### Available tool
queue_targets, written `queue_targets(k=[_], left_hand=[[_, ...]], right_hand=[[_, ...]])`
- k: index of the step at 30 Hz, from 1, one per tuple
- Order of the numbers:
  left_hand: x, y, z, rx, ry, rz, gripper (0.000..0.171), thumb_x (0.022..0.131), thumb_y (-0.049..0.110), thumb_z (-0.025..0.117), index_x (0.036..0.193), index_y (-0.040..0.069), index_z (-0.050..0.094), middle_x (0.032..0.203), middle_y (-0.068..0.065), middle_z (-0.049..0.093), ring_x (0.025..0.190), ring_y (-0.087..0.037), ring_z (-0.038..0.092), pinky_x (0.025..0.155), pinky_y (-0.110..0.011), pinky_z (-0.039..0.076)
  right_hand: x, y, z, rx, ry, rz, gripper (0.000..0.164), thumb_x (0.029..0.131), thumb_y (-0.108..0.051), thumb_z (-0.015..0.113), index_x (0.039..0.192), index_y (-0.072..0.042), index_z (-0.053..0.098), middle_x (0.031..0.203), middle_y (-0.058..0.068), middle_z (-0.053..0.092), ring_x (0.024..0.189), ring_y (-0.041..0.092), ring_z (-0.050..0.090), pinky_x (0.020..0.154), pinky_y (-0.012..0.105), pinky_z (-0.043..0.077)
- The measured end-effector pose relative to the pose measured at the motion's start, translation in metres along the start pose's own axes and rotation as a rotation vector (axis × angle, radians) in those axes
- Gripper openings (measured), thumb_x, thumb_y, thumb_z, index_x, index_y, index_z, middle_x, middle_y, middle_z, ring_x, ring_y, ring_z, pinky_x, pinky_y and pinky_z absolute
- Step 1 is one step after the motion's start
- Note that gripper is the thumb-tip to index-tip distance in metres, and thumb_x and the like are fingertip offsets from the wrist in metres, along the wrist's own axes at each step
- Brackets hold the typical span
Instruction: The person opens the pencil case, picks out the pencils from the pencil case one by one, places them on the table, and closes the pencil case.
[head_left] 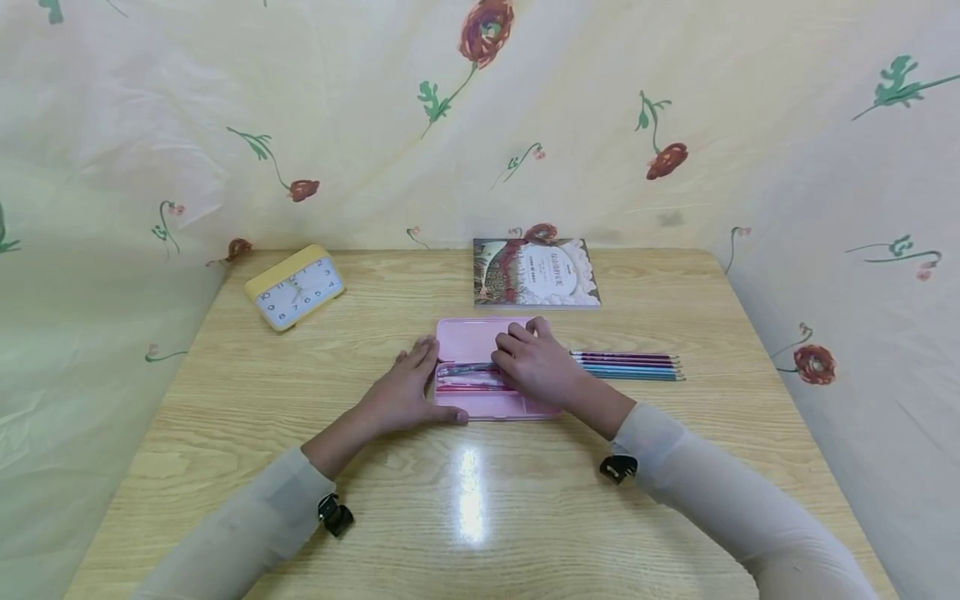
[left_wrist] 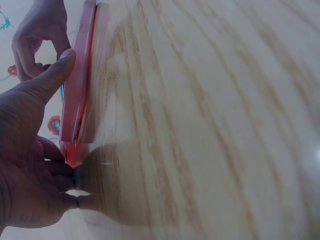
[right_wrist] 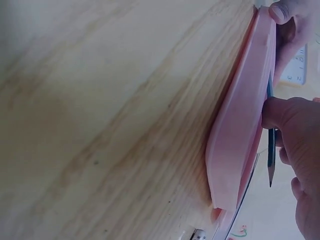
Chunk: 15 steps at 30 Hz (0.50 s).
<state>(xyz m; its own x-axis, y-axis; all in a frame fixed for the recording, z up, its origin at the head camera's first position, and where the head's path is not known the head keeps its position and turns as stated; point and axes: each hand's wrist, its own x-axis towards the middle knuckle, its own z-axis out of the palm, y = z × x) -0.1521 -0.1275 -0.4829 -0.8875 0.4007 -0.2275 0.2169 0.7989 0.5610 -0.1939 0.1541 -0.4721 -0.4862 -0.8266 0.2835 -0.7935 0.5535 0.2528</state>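
A pink pencil case (head_left: 487,407) lies with its lid folded back on the wooden table. My left hand (head_left: 401,393) holds the left end, thumb along the front rim and fingers toward the back; the left wrist view shows the thumb over the pink side wall (left_wrist: 80,80). Over the case's right half, my right hand (head_left: 542,367) pinches a dark green pencil (right_wrist: 271,155), its sharpened tip pointing right. Pencils and something pink partly show in the case's compartment; the right hand hides the rest. Right of the case lies a row of purple and blue-green pencils (head_left: 632,367).
A yellow-framed clock (head_left: 298,290) stands at the table's back left. A book (head_left: 536,273) with an illustrated cover lies behind the case. Flower-patterned cloth (head_left: 360,125) hangs around the back and sides of the table (head_left: 390,517).
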Motion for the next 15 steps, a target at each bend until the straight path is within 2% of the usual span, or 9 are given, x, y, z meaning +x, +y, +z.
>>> queue_targets(k=[8, 15], left_hand=[[0.001, 0.0, 0.0, 0.007, -0.007, 0.004, 0.143, 0.08, 0.078, 0.085, 0.176, 0.001, 0.011, 0.187, -0.015, 0.006, 0.175, -0.031, 0.005, 0.144, -0.052, 0.009], [0.0, 0.0, 0.001, 0.003, -0.011, -0.005, 0.143, 0.08, 0.078, 0.086, 0.176, 0.001, 0.012, 0.187, -0.014, 0.005, 0.176, -0.03, 0.004, 0.144, -0.051, 0.008]], right_hand=[[-0.012, 0.007, -0.002, 0.042, 0.05, 0.03, 0.017, 0.096, -0.021, 0.088, 0.108, -0.012, 0.081, 0.103, 0.004, 0.07, 0.097, 0.026, 0.056, 0.092, 0.053, 0.053], [-0.03, 0.018, -0.002, 0.044, 0.118, 0.037, 0.021, 0.094, -0.023, 0.09, 0.109, -0.012, 0.08, 0.104, 0.003, 0.07, 0.098, 0.027, 0.057, 0.09, 0.053, 0.051]])
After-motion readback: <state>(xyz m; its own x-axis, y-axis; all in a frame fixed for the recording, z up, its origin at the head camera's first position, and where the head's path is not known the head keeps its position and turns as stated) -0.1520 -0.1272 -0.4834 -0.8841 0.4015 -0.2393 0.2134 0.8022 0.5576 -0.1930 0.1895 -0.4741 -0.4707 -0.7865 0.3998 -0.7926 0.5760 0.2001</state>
